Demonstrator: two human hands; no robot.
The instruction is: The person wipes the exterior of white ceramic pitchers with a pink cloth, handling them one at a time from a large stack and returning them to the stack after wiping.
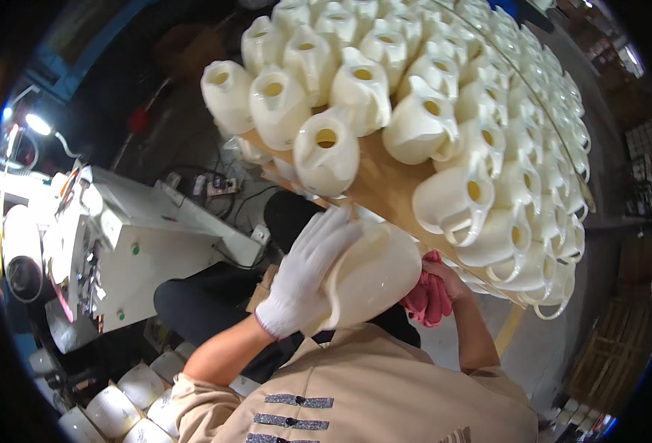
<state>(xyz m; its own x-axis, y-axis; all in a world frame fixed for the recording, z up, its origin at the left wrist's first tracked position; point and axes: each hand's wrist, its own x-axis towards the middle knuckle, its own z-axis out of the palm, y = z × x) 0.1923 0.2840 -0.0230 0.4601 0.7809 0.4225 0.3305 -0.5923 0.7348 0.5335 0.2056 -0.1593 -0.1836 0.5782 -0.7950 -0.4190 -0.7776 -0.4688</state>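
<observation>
My left hand (306, 274), in a white knit glove, lies along the side of a glossy off-white jug (381, 271) and grips it in front of my chest. The jug is tilted on its side, and its rim and handle cannot be made out clearly. On its other side, my bare right hand (452, 281) clutches a bunched red cloth (428, 299) close against the jug's end. Many similar jugs with handles, such as one near the board's edge (326, 152), stand just beyond my hands.
A brown board (387, 177) bears the crowded jugs, close in front of my knees. To the left stands a pale metal machine (154, 249) beside a bright lamp (38, 124). More white vessels (113, 410) sit at lower left. A wooden pallet (608, 354) lies at right.
</observation>
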